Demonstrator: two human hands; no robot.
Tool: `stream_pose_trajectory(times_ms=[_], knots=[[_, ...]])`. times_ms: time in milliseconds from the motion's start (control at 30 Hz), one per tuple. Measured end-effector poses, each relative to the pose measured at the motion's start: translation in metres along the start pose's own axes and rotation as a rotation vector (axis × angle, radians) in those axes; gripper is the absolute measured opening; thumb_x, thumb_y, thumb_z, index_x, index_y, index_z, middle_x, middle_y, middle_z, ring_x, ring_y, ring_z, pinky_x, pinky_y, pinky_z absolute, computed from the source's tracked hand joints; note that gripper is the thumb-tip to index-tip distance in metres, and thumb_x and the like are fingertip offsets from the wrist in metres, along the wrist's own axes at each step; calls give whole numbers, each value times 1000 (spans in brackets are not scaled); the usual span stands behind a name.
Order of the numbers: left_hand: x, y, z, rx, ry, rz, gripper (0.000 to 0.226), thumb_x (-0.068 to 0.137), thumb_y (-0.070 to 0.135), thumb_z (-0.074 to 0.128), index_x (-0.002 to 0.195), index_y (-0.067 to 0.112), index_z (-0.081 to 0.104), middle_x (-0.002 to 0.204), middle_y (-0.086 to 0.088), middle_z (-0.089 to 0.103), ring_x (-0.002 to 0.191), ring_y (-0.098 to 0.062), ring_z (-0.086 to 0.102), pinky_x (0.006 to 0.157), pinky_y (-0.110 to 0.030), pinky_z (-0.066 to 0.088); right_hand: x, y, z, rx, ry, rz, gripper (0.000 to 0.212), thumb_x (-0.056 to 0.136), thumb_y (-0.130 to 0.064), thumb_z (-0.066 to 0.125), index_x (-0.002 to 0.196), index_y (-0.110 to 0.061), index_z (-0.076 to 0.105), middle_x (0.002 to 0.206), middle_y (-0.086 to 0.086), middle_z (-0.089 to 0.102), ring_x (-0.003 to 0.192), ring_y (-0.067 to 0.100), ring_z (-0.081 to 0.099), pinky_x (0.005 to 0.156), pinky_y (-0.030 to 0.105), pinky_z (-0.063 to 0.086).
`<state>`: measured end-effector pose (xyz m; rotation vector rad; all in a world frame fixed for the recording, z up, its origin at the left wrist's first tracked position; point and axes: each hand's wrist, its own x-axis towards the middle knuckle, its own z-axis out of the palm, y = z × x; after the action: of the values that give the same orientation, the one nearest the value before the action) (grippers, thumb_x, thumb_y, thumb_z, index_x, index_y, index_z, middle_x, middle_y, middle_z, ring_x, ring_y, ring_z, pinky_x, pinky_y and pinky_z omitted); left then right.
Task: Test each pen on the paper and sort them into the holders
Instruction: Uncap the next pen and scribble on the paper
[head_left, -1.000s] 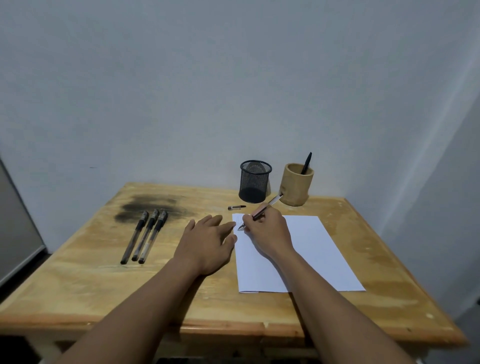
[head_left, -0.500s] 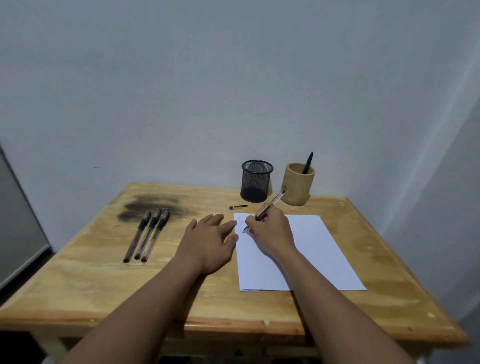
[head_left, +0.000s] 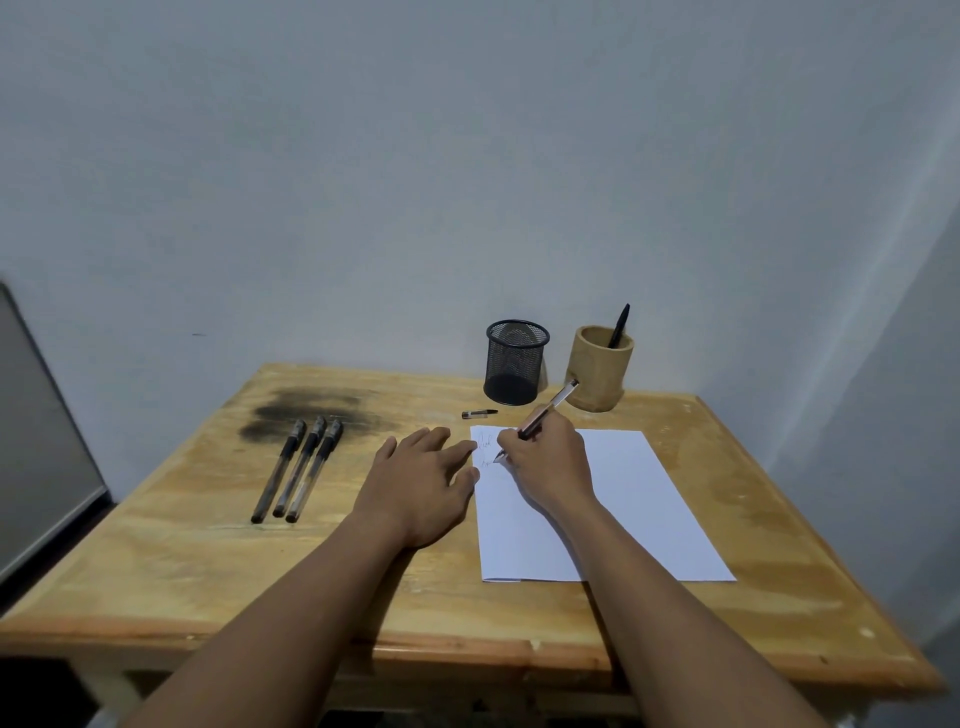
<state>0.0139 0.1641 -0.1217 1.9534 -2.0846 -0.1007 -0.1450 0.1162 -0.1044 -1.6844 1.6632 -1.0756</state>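
Reaching forward over the near edge of the wooden bench (head_left: 156, 587), both bare forearms lead to the hands. The left hand (head_left: 423, 480) lies flat and spread, palm down, holding nothing, its fingertips touching the left edge of the sheet of paper (head_left: 639, 509). The right hand (head_left: 550, 462) is closed around a pen (head_left: 550, 408), its tip pressed to the paper's upper left corner beside some faint scribbles, its back end tilted up and away to the right. Off to the left, well apart from the paper, three capped pens (head_left: 301, 470) lie side by side, their caps resting on a dark stain (head_left: 311, 408). Just beyond the paper a loose pen cap (head_left: 479, 413) lies on the wood. Farther back stand a black mesh holder (head_left: 515, 362), which looks empty, and just to its right a wooden holder (head_left: 600, 374) with one black pen (head_left: 620, 325) leaning inside. Behind is a plain grey wall (head_left: 467, 156).
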Motion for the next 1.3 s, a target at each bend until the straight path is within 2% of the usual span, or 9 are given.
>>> stream_pose_trajectory(times_ms=[200,433,600,733,833,933,1067,1167,1300], knots=[[-1,-1,0,14,-4,-4,55,97,54,24,149,41,32,161,4,29,150,-18,19,121,-51,12,-1,-3,-3,18,-30,-6,13,92,-26,67,93,-15,61,76,-4,59,68,13,57,53,20,41],[1,7,-7,69,-70,-32,57,98,53,23,153,40,24,164,2,21,150,-23,15,121,-50,11,0,-5,-4,135,-3,29,13,91,-24,66,85,-13,62,72,-1,62,68,15,60,57,26,46],[12,10,-19,-12,-66,-77,53,87,51,42,139,42,48,150,3,43,137,-24,35,110,-50,26,7,-13,-10,455,11,88,13,93,-19,66,93,-6,68,77,3,69,74,16,65,60,28,46],[37,5,-27,-229,109,-163,41,85,49,44,116,34,65,123,1,64,112,-23,57,94,-42,47,21,-19,-22,524,-7,83,14,94,-21,65,88,-10,68,72,3,69,64,15,59,51,28,45],[61,3,-25,-248,119,-206,35,92,45,48,118,32,67,121,1,66,112,-23,59,94,-41,48,32,-19,-26,526,-32,99,17,93,-18,61,80,-11,67,66,2,68,54,17,54,49,30,45],[78,5,-19,-171,119,-200,31,93,43,50,113,34,72,118,4,70,113,-24,59,93,-40,49,36,-17,-28,519,-41,107,17,94,-17,61,83,-8,70,67,2,70,52,16,54,49,31,47],[88,1,-10,-131,185,-180,20,93,29,56,102,34,74,104,7,72,104,-22,61,82,-35,45,38,-12,-30,512,-35,117,12,95,-19,65,92,-8,70,76,5,66,58,16,56,56,33,51],[89,-4,-10,-213,241,-131,17,93,26,57,98,31,72,93,8,73,93,-21,63,79,-37,49,39,-8,-31,584,-47,108,9,93,-12,68,84,-12,69,79,5,65,69,17,60,62,36,53],[83,0,-21,-399,274,-31,14,94,20,60,94,25,73,85,9,72,81,-14,64,72,-33,52,40,-7,-35,696,-47,121,7,91,-9,71,85,-13,69,91,6,71,86,18,67,59,29,52]])
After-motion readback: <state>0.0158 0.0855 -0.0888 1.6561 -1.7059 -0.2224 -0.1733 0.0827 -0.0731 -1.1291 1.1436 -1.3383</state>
